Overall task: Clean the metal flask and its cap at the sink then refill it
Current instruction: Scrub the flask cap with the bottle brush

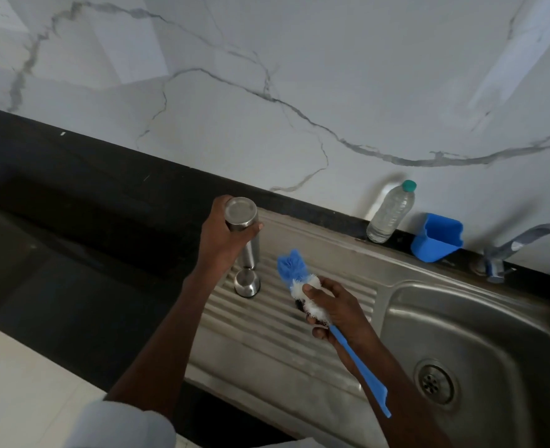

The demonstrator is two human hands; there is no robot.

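Left grip (pixel 226 236) grasping shiny round metal flask (pixel 242 221) upside down above small metal cap (pixel 247 283); right grip (pixel 336 310) grasping blue-and-white bottle brush (pixel 294 274).

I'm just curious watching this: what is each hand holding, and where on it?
The left hand grips the metal flask round its upturned end. The right hand holds the bottle brush at its white bristles.

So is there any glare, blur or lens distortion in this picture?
Head view: wide-angle bending curves the black countertop edge; soft window glare streaks the white marble wall; the steel flask in the left hand looks slightly soft.
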